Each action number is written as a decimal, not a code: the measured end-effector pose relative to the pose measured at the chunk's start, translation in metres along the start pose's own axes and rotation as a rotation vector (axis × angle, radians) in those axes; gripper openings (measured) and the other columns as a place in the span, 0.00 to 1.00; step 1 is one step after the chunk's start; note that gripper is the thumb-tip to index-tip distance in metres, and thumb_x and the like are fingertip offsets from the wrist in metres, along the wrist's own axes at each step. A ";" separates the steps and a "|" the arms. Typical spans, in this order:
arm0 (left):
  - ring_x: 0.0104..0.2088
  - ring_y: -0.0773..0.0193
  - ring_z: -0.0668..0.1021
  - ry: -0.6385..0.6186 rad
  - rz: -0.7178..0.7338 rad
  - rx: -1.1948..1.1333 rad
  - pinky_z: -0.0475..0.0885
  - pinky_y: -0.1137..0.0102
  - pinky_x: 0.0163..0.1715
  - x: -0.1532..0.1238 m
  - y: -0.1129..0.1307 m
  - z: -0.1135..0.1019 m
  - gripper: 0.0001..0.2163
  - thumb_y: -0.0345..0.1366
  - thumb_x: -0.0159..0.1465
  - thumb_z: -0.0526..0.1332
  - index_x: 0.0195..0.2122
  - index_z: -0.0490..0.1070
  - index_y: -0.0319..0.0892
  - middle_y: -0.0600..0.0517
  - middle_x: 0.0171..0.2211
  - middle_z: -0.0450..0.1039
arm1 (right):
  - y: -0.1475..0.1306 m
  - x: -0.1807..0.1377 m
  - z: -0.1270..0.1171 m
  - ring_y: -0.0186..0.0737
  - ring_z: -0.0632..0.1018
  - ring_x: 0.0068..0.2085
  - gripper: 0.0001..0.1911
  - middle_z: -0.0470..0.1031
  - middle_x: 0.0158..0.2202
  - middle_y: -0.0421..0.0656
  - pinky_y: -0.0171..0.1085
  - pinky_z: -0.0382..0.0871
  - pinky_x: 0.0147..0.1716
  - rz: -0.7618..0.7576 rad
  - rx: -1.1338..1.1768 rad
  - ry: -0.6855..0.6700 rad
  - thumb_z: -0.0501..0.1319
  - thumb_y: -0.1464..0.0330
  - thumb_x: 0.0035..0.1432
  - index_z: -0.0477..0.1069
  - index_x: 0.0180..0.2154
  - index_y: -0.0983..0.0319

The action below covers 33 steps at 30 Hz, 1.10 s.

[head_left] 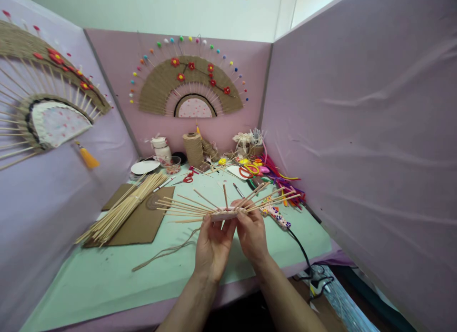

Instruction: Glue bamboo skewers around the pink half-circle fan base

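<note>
Both my hands hold up a small flat pink half-disc with several thin bamboo sticks fanning out from it. My left hand grips the piece from below, fingers closed on its edge. My right hand pinches its right side, close to the sticks that point right. A length of jute twine trails from the piece down onto the mint-green table.
A bundle of bamboo sticks lies on brown cardboard at left. A patterned glue gun with a black cord, a twine spool, scissors, pipe cleaners and a white plate crowd the back. Pink partition walls carry finished fans.
</note>
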<state>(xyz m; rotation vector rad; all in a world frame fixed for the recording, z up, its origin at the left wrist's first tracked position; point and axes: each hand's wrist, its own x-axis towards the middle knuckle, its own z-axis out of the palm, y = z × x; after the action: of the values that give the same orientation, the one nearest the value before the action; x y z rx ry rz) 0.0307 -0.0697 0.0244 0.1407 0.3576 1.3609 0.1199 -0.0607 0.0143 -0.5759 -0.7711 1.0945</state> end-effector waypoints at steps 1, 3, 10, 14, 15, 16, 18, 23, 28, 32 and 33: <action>0.42 0.60 0.80 -0.003 0.000 0.003 0.76 0.63 0.46 0.000 -0.002 -0.001 0.03 0.33 0.61 0.62 0.34 0.73 0.38 0.48 0.36 0.78 | 0.000 -0.001 0.001 0.37 0.74 0.36 0.07 0.72 0.33 0.38 0.37 0.69 0.41 -0.003 0.007 0.018 0.65 0.66 0.49 0.70 0.32 0.58; 0.41 0.60 0.80 0.003 -0.006 0.007 0.75 0.64 0.46 0.001 -0.008 -0.001 0.04 0.33 0.60 0.63 0.34 0.74 0.39 0.48 0.36 0.78 | 0.000 -0.002 0.004 0.36 0.73 0.35 0.05 0.71 0.33 0.38 0.36 0.69 0.39 -0.008 0.037 0.067 0.63 0.67 0.49 0.69 0.31 0.58; 0.43 0.62 0.78 0.026 -0.102 0.082 0.73 0.69 0.46 0.006 -0.015 -0.007 0.08 0.37 0.61 0.64 0.37 0.75 0.38 0.46 0.39 0.77 | 0.002 0.001 0.003 0.36 0.73 0.32 0.06 0.71 0.31 0.37 0.37 0.69 0.36 0.017 0.029 0.208 0.58 0.68 0.48 0.65 0.33 0.58; 0.39 0.61 0.78 0.013 -0.298 0.382 0.73 0.70 0.37 -0.003 0.004 -0.029 0.19 0.50 0.57 0.66 0.36 0.76 0.37 0.43 0.39 0.76 | -0.002 0.007 0.000 0.36 0.73 0.32 0.06 0.71 0.31 0.37 0.37 0.68 0.35 -0.041 0.021 0.239 0.58 0.68 0.49 0.63 0.33 0.57; 0.38 0.61 0.77 -0.017 -0.335 0.531 0.72 0.70 0.35 -0.008 0.010 -0.033 0.20 0.51 0.56 0.66 0.38 0.77 0.37 0.42 0.40 0.76 | -0.003 0.008 -0.001 0.36 0.73 0.31 0.06 0.70 0.30 0.37 0.37 0.68 0.34 -0.050 0.028 0.251 0.58 0.68 0.48 0.63 0.33 0.57; 0.37 0.62 0.77 -0.066 -0.326 0.717 0.71 0.71 0.33 -0.014 0.017 -0.035 0.18 0.49 0.56 0.66 0.39 0.77 0.39 0.43 0.41 0.76 | -0.004 0.009 0.000 0.36 0.73 0.31 0.07 0.70 0.30 0.37 0.37 0.67 0.34 -0.054 0.034 0.262 0.59 0.68 0.48 0.64 0.32 0.58; 0.30 0.65 0.75 -0.178 -0.131 1.163 0.68 0.72 0.29 -0.024 0.031 -0.032 0.11 0.42 0.55 0.69 0.32 0.78 0.40 0.47 0.31 0.76 | -0.006 0.010 0.000 0.36 0.73 0.30 0.07 0.70 0.30 0.38 0.37 0.67 0.33 -0.046 0.041 0.270 0.59 0.68 0.48 0.64 0.33 0.58; 0.35 0.64 0.76 -0.336 0.915 1.639 0.71 0.69 0.36 -0.024 0.047 0.000 0.06 0.32 0.62 0.62 0.39 0.75 0.44 0.51 0.35 0.77 | -0.005 0.008 0.005 0.35 0.72 0.30 0.05 0.69 0.30 0.36 0.36 0.67 0.32 -0.052 0.047 0.238 0.58 0.69 0.49 0.64 0.32 0.58; 0.40 0.63 0.76 -0.468 1.347 1.816 0.71 0.68 0.43 -0.006 0.037 0.013 0.10 0.25 0.63 0.60 0.44 0.73 0.41 0.48 0.38 0.77 | -0.004 0.004 0.007 0.33 0.71 0.31 0.06 0.69 0.31 0.36 0.34 0.66 0.33 -0.052 0.084 0.221 0.60 0.69 0.49 0.65 0.32 0.59; 0.37 0.61 0.74 -0.444 1.414 1.880 0.71 0.66 0.40 -0.004 0.031 0.012 0.09 0.25 0.62 0.60 0.43 0.73 0.39 0.48 0.35 0.75 | -0.006 0.004 0.009 0.31 0.71 0.31 0.06 0.69 0.30 0.35 0.33 0.67 0.33 -0.054 0.120 0.201 0.61 0.71 0.48 0.66 0.30 0.59; 0.37 0.61 0.74 -0.435 1.415 1.893 0.71 0.66 0.39 -0.004 0.031 0.013 0.08 0.26 0.62 0.61 0.42 0.73 0.39 0.48 0.34 0.74 | -0.006 0.004 0.010 0.31 0.71 0.31 0.06 0.69 0.30 0.35 0.33 0.67 0.33 -0.052 0.124 0.197 0.61 0.71 0.48 0.66 0.30 0.59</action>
<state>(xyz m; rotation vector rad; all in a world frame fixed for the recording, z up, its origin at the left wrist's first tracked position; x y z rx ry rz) 0.0053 -0.0659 0.0468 2.5913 1.1820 1.7049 0.1169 -0.0591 0.0259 -0.5469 -0.5403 1.0133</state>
